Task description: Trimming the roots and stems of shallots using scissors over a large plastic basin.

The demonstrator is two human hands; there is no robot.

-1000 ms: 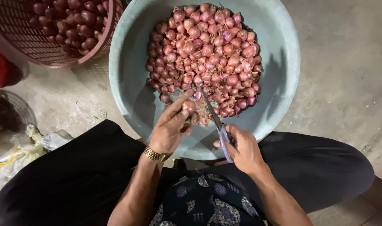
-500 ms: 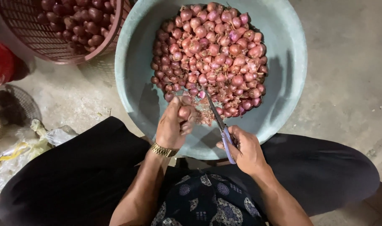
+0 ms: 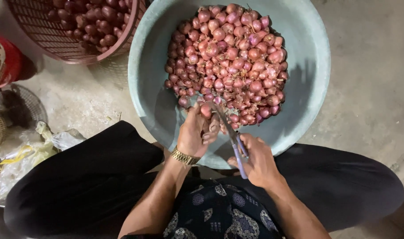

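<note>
Both your hands work over the near rim of the grey-blue basin: your left hand pinches one shallot, your right hand grips a purple-handled knife, blade pointing toward it, beside the shallot heap.

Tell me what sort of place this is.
Probably an informal food-prep spot on a bare concrete floor, at home or by a market. The person sits low over a big basin of shallots, with a basket of more beside it.
</note>
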